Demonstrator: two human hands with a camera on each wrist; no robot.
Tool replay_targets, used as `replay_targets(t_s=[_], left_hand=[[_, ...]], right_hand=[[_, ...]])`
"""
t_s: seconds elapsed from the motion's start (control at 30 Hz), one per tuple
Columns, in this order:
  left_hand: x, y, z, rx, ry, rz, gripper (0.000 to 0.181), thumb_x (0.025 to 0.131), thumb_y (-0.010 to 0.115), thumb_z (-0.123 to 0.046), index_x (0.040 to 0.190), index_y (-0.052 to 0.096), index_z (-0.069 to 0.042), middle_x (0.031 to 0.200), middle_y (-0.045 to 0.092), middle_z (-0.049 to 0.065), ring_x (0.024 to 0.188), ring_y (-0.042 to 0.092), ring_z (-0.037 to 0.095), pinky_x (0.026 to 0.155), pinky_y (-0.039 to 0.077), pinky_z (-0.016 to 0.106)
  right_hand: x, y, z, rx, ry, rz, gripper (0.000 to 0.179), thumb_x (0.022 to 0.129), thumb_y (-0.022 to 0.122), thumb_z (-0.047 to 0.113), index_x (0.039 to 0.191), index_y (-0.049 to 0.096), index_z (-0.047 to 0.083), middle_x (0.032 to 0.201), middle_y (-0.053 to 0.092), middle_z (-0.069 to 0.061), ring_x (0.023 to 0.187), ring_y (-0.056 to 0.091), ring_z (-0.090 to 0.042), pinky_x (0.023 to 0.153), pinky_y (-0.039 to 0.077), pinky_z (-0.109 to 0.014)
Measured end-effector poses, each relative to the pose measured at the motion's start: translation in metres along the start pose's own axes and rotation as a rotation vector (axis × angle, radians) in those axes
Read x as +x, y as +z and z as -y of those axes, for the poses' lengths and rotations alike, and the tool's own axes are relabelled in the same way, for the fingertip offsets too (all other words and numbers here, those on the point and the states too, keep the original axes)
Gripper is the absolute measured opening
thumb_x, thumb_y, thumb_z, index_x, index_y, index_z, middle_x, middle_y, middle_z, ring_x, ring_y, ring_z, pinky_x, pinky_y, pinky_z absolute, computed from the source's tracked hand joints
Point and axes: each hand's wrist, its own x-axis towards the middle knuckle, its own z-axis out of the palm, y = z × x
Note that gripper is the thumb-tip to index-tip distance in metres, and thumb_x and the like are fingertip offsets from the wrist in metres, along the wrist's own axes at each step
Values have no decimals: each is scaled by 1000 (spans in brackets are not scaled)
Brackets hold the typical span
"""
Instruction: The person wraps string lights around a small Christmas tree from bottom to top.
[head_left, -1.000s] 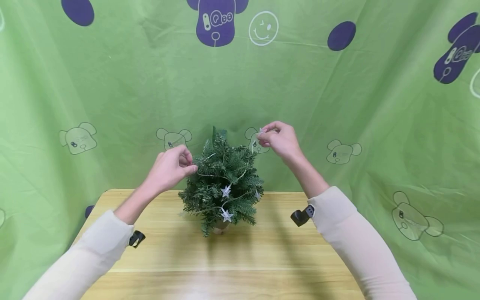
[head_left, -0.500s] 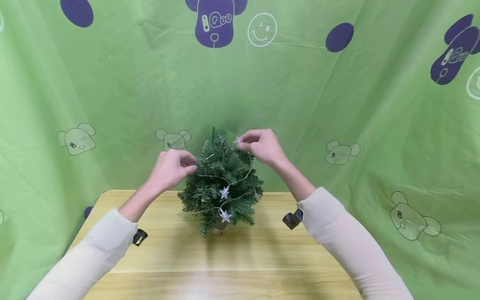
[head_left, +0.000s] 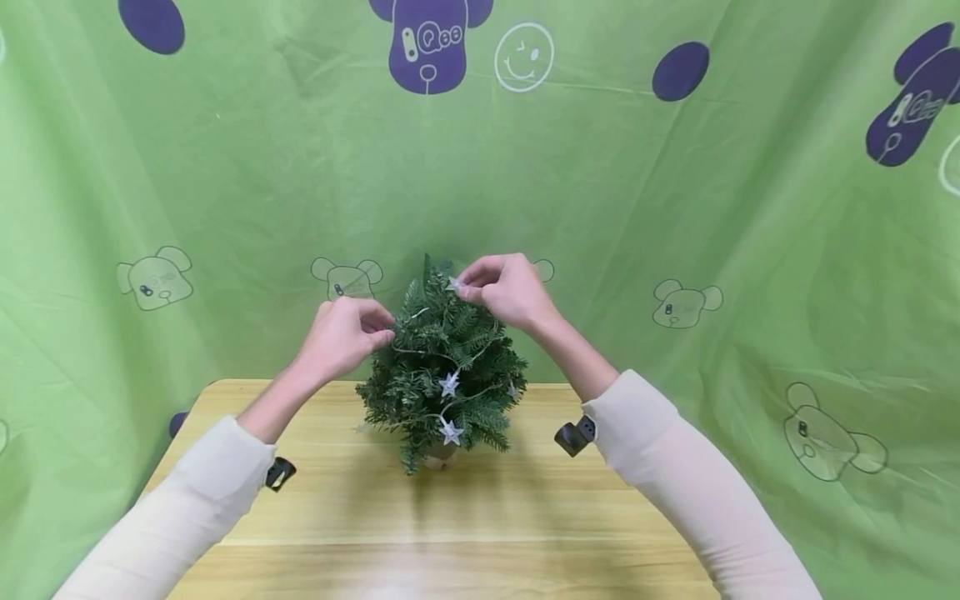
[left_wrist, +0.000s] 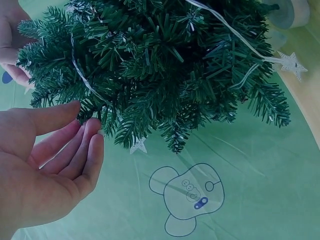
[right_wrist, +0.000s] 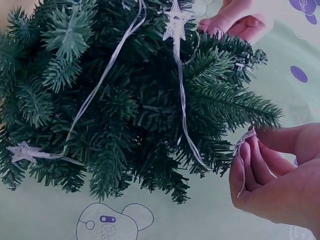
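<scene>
A small artificial Christmas tree [head_left: 420, 383] stands upright on the table, wound with a clear-wired string of star lights [head_left: 450, 432]. My right hand [head_left: 506, 287] is at the treetop, pinching a star light [head_left: 454, 284] between thumb and fingers. In the right wrist view its wire [right_wrist: 241, 167] trails down over those fingers. At the tree's left side, my left hand [head_left: 341, 337] holds a branch tip [left_wrist: 86, 114] between thumb and bent fingers. Other stars, such as one star [right_wrist: 175, 22] in the right wrist view, hang among the branches. Most of the trunk is hidden by needles.
The tree's base [head_left: 438, 458] rests toward the back of the light wooden table [head_left: 315, 500]. A green curtain [head_left: 600, 192] with bear prints hangs close behind and on both sides. Black wrist cameras [head_left: 576, 435] jut inward from the sleeves.
My right hand has moved left with the star light, from right of the tree to its top, drawing the wire along. My left hand stays at about the same place on the left.
</scene>
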Motion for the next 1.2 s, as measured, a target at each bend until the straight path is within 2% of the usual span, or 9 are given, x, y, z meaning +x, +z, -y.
replay_targets(t_s=[0.2,0.43,0.7,0.97,1.03,1.13,1.2], left_hand=[[-1,-2,-1,-3,1,2,20,90,74,-9,110,74,-3,103,77,14,92,74,28,85,61,43],[-1,-2,-1,-4,-8,6,20,91,73,-9,110,74,-3,103,77,14,91,74,27,85,61,42],[2,-2,-1,11,-8,8,19,90,74,-11,108,74,-4,101,77,13,90,74,26,82,62,40],[2,-1,-1,8,-10,7,19,91,73,-11,109,74,-4,103,77,13,90,74,26,83,62,41],[1,-1,-1,9,-7,6,19,91,73,-11,109,74,-4,102,77,13,90,74,26,83,62,41],[2,-1,-1,9,-9,6,19,91,73,-11,109,74,-4,102,77,13,89,74,26,82,62,41],[2,-1,-1,12,-12,4,19,90,74,-11,108,74,-5,101,77,12,89,74,26,82,62,41]], right_hand=[[1,1,-2,-5,22,26,15,91,75,13,106,75,10,99,74,-7,92,67,-23,84,55,-35],[3,2,-8,-23,24,56,17,90,73,6,107,75,10,98,75,-8,90,67,-23,80,55,-33],[6,2,-11,-29,35,79,15,89,75,6,103,76,9,98,76,-7,90,70,-22,84,58,-34],[7,3,-12,-103,40,100,13,89,74,7,100,78,12,108,77,-7,98,71,-24,90,58,-38],[7,4,-14,-138,40,100,14,89,72,5,100,79,13,109,77,-6,99,70,-23,87,58,-36],[8,6,-17,-206,34,117,20,89,69,1,103,79,12,113,77,-8,89,70,-19,71,55,-26],[8,7,-19,-236,39,140,25,89,66,0,108,78,10,117,76,-10,76,66,-14,58,48,-21]])
